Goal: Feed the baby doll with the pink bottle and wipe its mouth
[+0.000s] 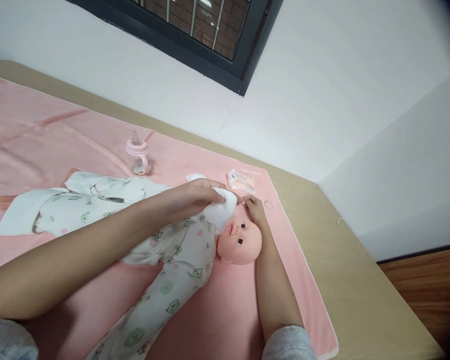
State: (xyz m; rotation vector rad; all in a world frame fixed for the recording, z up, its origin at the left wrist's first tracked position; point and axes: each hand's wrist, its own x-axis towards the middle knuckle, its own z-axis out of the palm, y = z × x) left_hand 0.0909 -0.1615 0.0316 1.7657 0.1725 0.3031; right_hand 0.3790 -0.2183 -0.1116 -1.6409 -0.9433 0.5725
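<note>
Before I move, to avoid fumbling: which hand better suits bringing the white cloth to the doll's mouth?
Left, probably: the left hand holds the white cloth near the doll's mouth; the right hand is beside the doll's head.

A white cloth (222, 206) is gripped in the left hand (201, 194) near the face of a clothed doll (245, 246). The right hand (254, 207) is positioned beside the doll's head. A handled bottle (138, 149) and transparent packet (242, 181) are noted on the pink blanket (210, 320).
</note>
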